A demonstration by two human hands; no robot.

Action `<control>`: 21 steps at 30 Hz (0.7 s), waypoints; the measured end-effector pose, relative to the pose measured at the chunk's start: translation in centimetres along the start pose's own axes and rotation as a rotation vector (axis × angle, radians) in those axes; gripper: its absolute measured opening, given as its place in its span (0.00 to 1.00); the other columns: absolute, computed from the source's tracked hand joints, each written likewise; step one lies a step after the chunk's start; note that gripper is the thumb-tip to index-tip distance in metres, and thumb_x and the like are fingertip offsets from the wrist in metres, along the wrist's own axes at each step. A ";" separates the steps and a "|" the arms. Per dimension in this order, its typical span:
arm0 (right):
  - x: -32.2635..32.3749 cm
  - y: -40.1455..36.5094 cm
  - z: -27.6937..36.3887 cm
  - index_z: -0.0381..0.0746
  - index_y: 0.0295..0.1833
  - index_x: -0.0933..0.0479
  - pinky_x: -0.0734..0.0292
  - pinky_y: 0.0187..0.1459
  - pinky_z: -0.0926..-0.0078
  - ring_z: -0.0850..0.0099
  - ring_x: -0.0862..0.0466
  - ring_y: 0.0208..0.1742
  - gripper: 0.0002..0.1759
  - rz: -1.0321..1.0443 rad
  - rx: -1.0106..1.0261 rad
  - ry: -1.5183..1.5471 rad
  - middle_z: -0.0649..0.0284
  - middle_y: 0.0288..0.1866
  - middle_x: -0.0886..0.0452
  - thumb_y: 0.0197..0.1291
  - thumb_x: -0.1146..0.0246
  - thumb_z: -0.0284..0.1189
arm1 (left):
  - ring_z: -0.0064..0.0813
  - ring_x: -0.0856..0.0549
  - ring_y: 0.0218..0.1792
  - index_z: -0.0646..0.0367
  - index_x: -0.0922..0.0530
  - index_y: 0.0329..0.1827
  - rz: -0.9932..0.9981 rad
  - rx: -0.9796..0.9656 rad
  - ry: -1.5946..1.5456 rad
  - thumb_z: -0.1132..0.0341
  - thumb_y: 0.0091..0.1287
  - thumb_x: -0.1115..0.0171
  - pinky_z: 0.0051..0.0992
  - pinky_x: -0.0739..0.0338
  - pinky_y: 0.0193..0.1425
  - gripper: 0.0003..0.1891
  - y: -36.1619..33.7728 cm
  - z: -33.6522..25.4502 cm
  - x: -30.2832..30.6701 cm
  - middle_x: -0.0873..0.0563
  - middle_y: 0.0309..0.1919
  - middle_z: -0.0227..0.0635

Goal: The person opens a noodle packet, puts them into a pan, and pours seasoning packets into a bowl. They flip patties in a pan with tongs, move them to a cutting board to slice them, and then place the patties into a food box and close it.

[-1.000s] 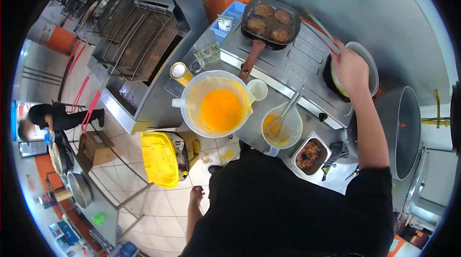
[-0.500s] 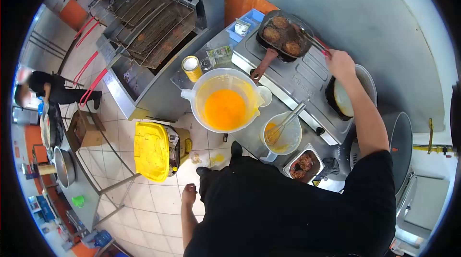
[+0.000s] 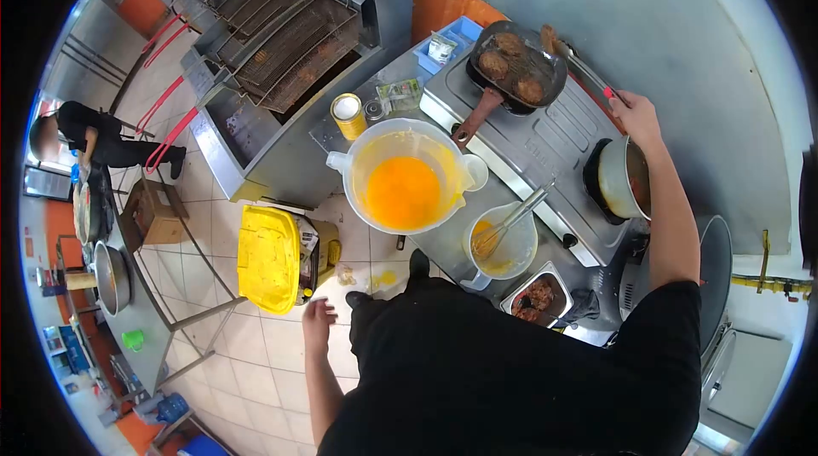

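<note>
My right hand (image 3: 637, 116) is closed on the handle end of a pair of tongs (image 3: 588, 71). The tongs' far end, brown and stained, is raised by the right rim of a square black pan (image 3: 549, 72). Several browned patties (image 3: 493, 64) lie in the pan, which sits on the steel gas stove (image 3: 545, 145). Below my right hand a pot (image 3: 620, 179) stands on the other burner. My left hand (image 3: 319, 320) hangs over the floor beside my body, fingers apart, holding nothing.
A large bowl of orange liquid (image 3: 403, 192), a jug with a whisk (image 3: 508, 256), a steel tray of meat (image 3: 538, 298) and a yellow can (image 3: 348, 118) stand around the stove. A yellow-lidded bin (image 3: 268, 258) is on the floor. Another person (image 3: 102, 136) stands far left.
My right hand has moved right and lifted the tongs away from the patties to the pan's rim. My left hand has risen slightly leftward and its fingers have spread.
</note>
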State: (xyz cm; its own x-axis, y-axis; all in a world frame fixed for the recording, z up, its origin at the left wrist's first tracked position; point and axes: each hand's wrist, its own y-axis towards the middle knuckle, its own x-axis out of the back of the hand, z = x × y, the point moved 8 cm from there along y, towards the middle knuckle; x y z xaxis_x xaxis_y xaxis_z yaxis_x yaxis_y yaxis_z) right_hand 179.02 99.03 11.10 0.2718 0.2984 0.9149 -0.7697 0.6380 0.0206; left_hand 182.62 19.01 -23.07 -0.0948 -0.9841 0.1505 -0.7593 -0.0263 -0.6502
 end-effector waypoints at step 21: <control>-2.3 -2.4 4.2 0.39 0.53 0.21 0.17 0.41 0.52 0.50 0.13 0.40 0.14 -0.068 0.459 -0.741 0.52 0.36 0.14 0.64 0.36 0.33 | 0.22 0.25 0.35 0.64 0.25 0.41 0.104 -0.826 0.212 0.59 0.82 0.49 0.26 0.27 0.42 0.16 4.0 -32.1 -18.0 0.21 0.30 0.31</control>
State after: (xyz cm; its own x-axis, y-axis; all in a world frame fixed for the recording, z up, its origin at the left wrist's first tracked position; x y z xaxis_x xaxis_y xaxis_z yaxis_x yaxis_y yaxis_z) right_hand 177.83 93.83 10.61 0.0030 -0.3699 0.9290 -0.9654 0.2412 0.0991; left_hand 160.64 42.31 -4.47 -0.2455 -0.9185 0.3100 -0.9575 0.2796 0.0701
